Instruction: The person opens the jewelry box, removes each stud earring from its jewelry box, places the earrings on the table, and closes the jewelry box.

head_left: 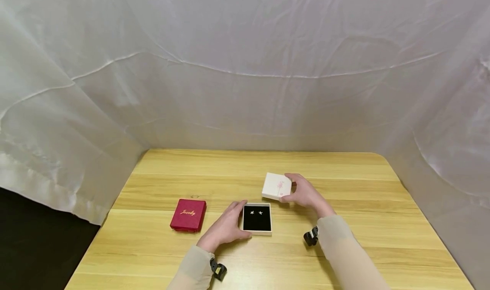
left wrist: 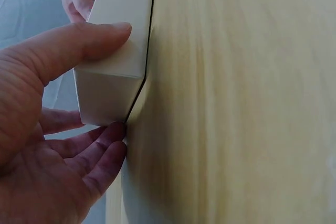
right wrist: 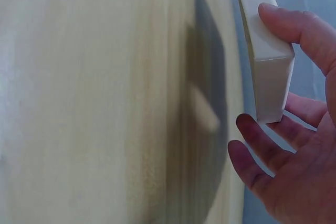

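An uncovered white jewelry box (head_left: 257, 233) with a black insert (head_left: 256, 223) sits on the wooden table. On the insert are two small star-shaped earrings (head_left: 260, 213). My left hand (head_left: 227, 225) grips this box from its left, thumb at the near side and fingers at the far side. Behind it and to the right, my right hand (head_left: 305, 192) pinches a white lid (head_left: 273, 184) with a pink flower print. In the right wrist view the lid (right wrist: 274, 85) is held off the table, its shadow beneath.
A red box (head_left: 189, 215) with gold "Jewelry" lettering lies left of my left hand. Just behind it is a small, thin item (head_left: 195, 196), too small to make out. Pale curtains (head_left: 245, 107) close in the table's back and sides.
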A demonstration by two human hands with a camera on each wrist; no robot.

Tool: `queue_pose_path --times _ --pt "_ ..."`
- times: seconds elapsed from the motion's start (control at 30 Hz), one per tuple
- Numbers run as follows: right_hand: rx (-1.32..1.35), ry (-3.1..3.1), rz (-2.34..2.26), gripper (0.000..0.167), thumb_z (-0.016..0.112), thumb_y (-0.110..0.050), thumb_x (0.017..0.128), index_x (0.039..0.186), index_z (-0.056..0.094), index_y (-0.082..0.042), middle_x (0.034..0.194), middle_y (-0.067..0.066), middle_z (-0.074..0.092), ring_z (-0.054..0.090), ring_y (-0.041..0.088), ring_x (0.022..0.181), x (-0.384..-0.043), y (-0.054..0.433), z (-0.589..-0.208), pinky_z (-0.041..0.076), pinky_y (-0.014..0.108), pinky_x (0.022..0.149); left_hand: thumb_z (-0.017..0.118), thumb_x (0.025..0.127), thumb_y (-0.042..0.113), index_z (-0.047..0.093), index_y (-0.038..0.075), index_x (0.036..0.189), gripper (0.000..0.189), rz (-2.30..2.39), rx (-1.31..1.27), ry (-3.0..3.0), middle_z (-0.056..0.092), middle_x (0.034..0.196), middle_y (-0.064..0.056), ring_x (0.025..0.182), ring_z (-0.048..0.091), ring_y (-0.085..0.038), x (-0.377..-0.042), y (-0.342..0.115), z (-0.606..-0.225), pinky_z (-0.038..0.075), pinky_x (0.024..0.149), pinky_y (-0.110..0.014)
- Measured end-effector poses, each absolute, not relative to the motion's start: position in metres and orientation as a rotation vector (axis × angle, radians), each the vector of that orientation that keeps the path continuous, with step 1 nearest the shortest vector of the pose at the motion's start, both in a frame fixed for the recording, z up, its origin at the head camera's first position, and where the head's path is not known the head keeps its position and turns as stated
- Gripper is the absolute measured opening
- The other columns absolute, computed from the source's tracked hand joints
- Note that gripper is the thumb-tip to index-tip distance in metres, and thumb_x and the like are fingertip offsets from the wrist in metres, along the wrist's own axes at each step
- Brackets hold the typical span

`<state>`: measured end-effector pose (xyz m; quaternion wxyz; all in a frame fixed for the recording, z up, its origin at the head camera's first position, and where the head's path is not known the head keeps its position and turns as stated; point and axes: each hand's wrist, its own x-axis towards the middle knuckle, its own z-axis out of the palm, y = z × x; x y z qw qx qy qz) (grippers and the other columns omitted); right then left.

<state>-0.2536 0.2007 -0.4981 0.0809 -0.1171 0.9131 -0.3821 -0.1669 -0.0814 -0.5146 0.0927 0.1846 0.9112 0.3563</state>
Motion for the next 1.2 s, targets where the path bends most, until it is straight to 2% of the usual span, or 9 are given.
queue_pose_path --times 0.17,0.4,0.87,1.07,1.2 --pt "-0.378 2.734 -1.106 0.093 0.089 -0.02 0.068 0.144 0.042 0.004 0.145 0.024 0.042 0.041 0.041 0.13 -0.262 0.199 -0.504 0.03 0.056 0.11 0.088 0.07 0.024 0.035 0.001 0.149 0.098 1.046 0.546 2.705 0.042 0.144 -0.019 0.127 0.046 -0.034 -0.168 -0.082 -0.515 0.04 0.105 -0.05" --pt "-0.435 2.71 -1.067 0.092 0.089 -0.018 0.07 0.145 0.041 0.003 0.146 0.023 0.04 0.039 0.039 0.132 -0.271 0.197 -0.51 0.03 0.053 0.11 0.088 0.07 0.025 0.035 0.001 0.15 0.099 1.041 0.551 2.703 0.042 0.144 -0.019 0.128 0.046 -0.034 -0.168 -0.081 -0.517 0.039 0.106 -0.049" --pt "-0.509 2.69 -0.977 0.092 0.087 -0.016 0.073 0.148 0.036 0.003 0.152 0.025 0.032 0.03 0.043 0.138 -0.277 0.197 -0.515 0.025 0.056 0.112 0.087 0.07 0.024 0.035 0.001 0.15 0.098 1.053 0.559 2.696 0.041 0.144 -0.02 0.128 0.045 -0.034 -0.168 -0.081 -0.516 0.039 0.105 -0.05" --pt "-0.479 2.676 -1.017 0.098 0.087 -0.021 0.074 0.153 0.031 -0.003 0.156 0.027 0.019 0.023 0.048 0.139 -0.273 0.196 -0.513 0.02 0.064 0.11 0.087 0.071 0.039 0.032 0.002 0.151 0.104 1.089 0.564 2.665 0.041 0.144 -0.019 0.128 0.045 -0.036 -0.167 -0.084 -0.518 0.039 0.105 -0.053" --pt "-0.434 2.703 -1.07 0.096 0.086 -0.023 0.075 0.153 0.032 -0.006 0.157 0.026 0.019 0.023 0.048 0.139 -0.267 0.193 -0.506 0.019 0.065 0.11 0.084 0.073 0.047 0.033 0.002 0.151 0.104 1.114 0.548 2.65 0.042 0.144 -0.018 0.129 0.045 -0.036 -0.167 -0.086 -0.518 0.038 0.105 -0.054"
